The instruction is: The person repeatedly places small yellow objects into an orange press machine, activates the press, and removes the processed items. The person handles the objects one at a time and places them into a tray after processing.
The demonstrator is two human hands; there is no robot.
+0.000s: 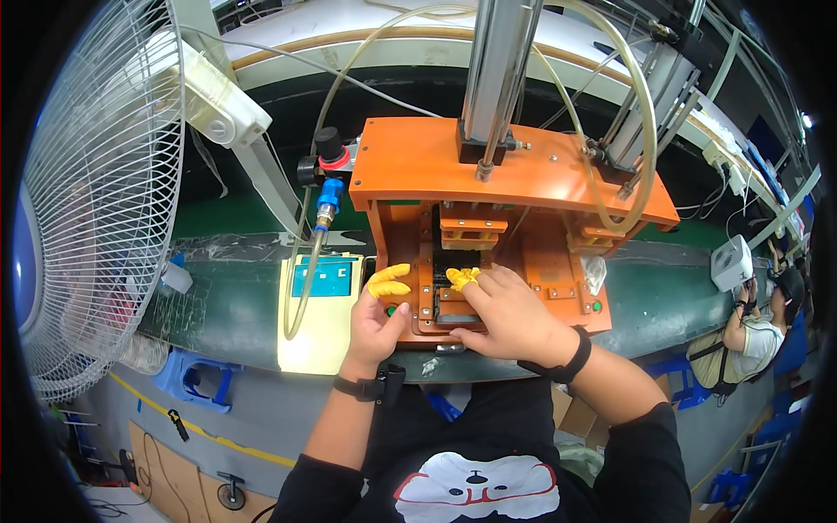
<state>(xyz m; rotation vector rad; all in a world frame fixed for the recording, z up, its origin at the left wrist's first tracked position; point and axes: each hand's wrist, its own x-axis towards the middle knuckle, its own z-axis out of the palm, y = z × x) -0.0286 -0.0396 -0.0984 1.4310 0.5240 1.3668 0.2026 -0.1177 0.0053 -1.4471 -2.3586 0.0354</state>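
While a seated person leans over a green worktop, both hands reach into the open front of an orange press fixture. The right hand lies nearer the dark flat part seated in the fixture's nest, which sits just ahead of and slightly left of its fingertips; the part's long axis appears to run away from the person, toward the back of the press. That hand's grip is loosely curled, its yellow-capped fingertips pressed down on the near edge of the part rather than closed around it. The left hand rests at the fixture's left front corner, grip half open, its yellow-capped finger stretched sideways toward the nest and holding nothing that can be made out. A white wire-guard fan stands at left; another worker sits at far right.
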